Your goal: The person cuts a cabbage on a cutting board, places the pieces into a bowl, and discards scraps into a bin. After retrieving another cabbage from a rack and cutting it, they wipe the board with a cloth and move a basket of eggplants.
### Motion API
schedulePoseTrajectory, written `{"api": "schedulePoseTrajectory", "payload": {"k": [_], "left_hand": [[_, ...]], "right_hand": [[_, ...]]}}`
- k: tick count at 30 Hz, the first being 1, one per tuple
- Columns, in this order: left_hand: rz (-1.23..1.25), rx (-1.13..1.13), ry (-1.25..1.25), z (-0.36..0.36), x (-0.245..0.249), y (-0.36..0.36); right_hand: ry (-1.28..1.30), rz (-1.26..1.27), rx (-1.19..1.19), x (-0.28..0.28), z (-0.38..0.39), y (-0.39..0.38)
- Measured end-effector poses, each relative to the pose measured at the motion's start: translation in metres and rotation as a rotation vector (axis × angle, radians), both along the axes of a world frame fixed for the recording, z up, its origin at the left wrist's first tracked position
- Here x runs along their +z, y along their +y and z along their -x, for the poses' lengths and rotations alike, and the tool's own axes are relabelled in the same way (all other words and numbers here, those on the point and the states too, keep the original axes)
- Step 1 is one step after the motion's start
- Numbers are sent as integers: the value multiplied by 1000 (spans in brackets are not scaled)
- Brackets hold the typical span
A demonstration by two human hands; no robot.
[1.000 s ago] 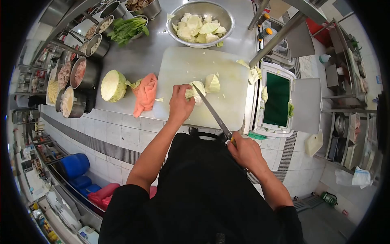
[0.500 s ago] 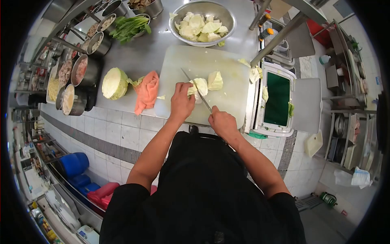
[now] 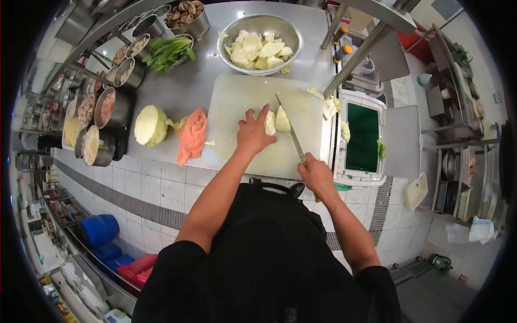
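Observation:
Fingers spread, my left hand (image 3: 253, 133) lies over the cutting board (image 3: 237, 94), its index finger and thumb beside a pale cabbage piece (image 3: 270, 124). A second cabbage chunk (image 3: 282, 119) sits right against that piece. My right hand (image 3: 318, 175) is closed round the handle of a knife (image 3: 293, 134). The blade slants up and left along the right side of the chunk. Left of the board lie an orange cloth (image 3: 192, 137) and a cut cabbage half (image 3: 151, 125). Behind the board, a metal bowl (image 3: 222, 48) holds cabbage pieces.
An open white bin (image 3: 363, 97) with a green inside adjoins the board's right side, cabbage scraps on its rim. Metal pots (image 3: 102, 148) of food line the left. Leafy greens (image 3: 164, 54) and a pot of mushrooms (image 3: 195, 27) stand at the back. A shelf post (image 3: 353, 64) rises at right.
The knife and my right hand have moved right and toward me. My left fingers have spread from their curled grip, and the cabbage pieces now sit close together.

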State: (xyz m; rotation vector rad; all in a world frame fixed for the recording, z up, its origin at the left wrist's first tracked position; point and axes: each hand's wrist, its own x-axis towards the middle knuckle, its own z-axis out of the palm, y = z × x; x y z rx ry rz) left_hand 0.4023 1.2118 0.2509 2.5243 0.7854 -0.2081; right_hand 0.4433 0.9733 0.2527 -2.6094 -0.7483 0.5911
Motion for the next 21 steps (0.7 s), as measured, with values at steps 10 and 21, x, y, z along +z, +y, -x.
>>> {"api": "schedulePoseTrajectory", "payload": {"k": [10,21], "left_hand": [[338,200,-334,-1,-29,20],[646,136,-582,-100,88,101]], "right_hand": [[52,-23,50,44,6,45],[-265,-130,112,114,-70,112]]}}
